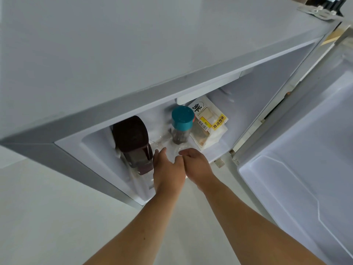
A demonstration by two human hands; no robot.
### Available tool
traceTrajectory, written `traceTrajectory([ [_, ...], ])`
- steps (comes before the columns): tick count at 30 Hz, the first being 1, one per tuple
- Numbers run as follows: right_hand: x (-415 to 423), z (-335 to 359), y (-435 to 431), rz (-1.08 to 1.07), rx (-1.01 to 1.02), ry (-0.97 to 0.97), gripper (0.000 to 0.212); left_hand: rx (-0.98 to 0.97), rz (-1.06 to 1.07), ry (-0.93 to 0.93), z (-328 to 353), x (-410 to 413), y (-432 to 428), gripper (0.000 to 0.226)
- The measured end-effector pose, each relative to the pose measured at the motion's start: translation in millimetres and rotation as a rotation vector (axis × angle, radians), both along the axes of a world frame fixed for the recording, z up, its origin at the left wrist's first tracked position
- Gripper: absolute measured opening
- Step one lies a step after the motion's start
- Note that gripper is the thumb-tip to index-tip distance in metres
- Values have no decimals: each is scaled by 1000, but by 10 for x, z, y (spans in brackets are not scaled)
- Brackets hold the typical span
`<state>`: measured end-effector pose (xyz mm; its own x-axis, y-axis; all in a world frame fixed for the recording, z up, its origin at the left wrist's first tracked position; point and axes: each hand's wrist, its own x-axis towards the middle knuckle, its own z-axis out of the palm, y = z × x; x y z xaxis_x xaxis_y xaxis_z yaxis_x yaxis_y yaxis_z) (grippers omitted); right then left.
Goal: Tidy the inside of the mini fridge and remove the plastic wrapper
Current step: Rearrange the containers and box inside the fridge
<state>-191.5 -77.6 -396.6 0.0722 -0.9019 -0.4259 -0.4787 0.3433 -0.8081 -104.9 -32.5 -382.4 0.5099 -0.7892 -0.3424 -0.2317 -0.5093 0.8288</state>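
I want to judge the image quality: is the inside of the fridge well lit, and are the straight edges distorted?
Head view: the fridge interior is dim and bluish, the dark container is in shadow, the clear plastic wrapper is hard to make out, and the wide-angle lens stretches the edges.

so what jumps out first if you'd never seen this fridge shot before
Probably the teal-capped bottle standing upright mid-fridge, the brightest colour there. Right of it leans a bread packet with a yellow label; at the left wall sits a dark brown container. In front, the left hand and right hand meet at the fridge floor around a clear plastic wrapper, hard to make out; the fridge door hangs open on the right.
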Motion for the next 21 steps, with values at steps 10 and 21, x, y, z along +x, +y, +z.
traceTrajectory([
  [10,240,94,-369,282,-134,132,38,-98,140,314,-30,6,-103,51],
  [21,329,100,-338,189,-60,69,52,-239,89,324,-82,12,221,47],
])
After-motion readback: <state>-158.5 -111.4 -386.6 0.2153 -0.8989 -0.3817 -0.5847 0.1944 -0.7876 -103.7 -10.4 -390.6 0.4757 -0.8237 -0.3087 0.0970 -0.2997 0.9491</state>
